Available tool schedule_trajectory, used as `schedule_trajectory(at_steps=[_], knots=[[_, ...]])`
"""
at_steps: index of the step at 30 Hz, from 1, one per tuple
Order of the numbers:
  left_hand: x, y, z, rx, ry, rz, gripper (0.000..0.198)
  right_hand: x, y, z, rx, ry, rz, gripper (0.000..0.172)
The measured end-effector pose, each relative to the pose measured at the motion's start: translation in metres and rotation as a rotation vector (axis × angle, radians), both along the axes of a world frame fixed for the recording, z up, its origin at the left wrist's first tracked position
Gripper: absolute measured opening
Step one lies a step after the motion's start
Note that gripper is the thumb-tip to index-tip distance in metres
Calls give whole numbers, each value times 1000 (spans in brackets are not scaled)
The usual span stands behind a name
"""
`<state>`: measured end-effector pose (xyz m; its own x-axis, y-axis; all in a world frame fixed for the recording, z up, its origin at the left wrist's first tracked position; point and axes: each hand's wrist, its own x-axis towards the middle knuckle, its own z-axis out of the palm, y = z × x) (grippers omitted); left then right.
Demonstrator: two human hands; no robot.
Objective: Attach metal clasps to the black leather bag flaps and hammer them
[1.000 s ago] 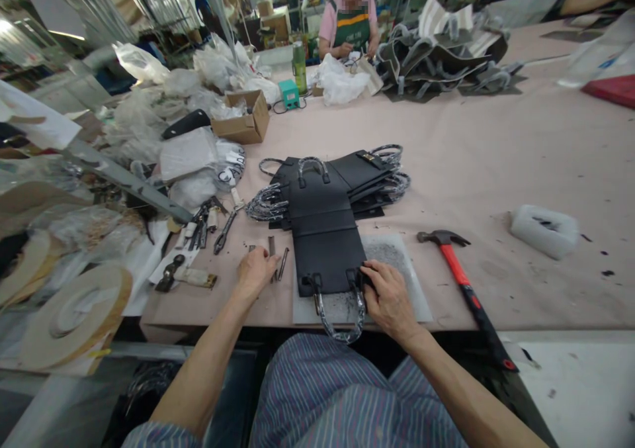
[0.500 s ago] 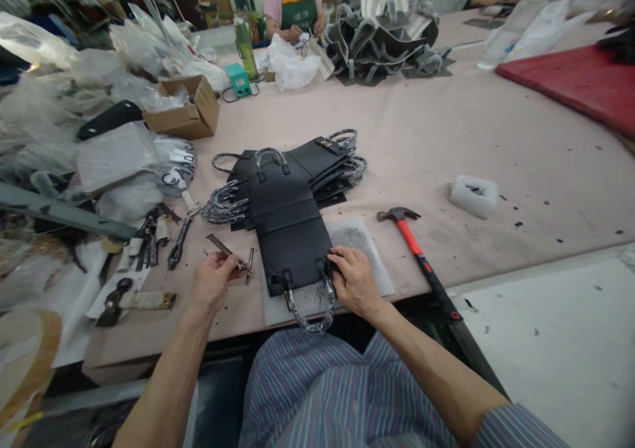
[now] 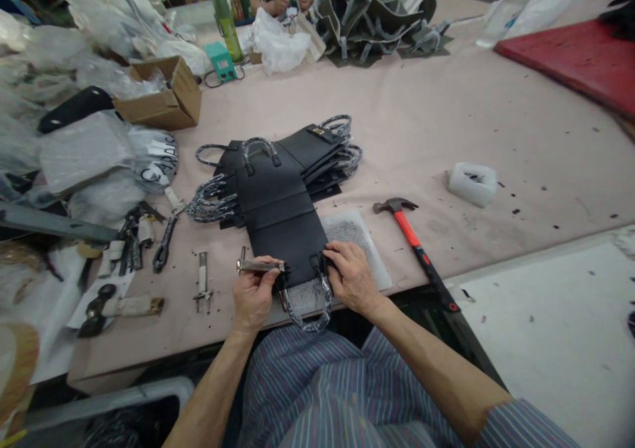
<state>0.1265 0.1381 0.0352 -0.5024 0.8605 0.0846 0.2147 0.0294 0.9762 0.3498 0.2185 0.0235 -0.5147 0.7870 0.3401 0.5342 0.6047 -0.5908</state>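
Head view: black panel lying flat, long axis running away from the person with the far end leaning left, creased across the middle; near end on a speckled white board, far end over a stack of black panels; looped, plastic-wrapped handle at the near edge, hanging toward the striped lap; left hand just beside the near left corner, thumb and fingers clamped on a metal tool; tool lying almost crosswise to the panel's long axis, right end over the corner by the handle's left tab, contact there impossible to tell; corner directly to the right of the left fingers, so left hand nearer to that tab, right hand nearer to the other; right fingertips at the panel's near right edge, touching beside the right tab, pinching or only pressing impossible to tell; farther left on the table, a second metal tool and a short-handled hammer; to the right, well apart from the panel, a red-handled claw hammer, then a white roll; beyond, a cardboard box and a co-worker's hands
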Motion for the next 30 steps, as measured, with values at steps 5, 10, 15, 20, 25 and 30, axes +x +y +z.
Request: schedule_trajectory(at_steps=[5,10,15,20,25,30], knots=[[1,-6,-4,85,172,-46,16,0,1,1,-10,2,-3,36],[3,-8,-8,180,274,-101,12,0,1,1,-5,10,3,35],[2,-6,-6,134,323,-93,9,0,1,-1,2,0,-3,34],[2,-6,-6,130,321,-81,12,-1,2,0,8,4,-5,34],[2,-10,-13,67,231,-49,17,-2,1,1,9,5,-9,34],[3,-9,-15,71,222,-61,17,-2,1,1,6,5,-15,34]])
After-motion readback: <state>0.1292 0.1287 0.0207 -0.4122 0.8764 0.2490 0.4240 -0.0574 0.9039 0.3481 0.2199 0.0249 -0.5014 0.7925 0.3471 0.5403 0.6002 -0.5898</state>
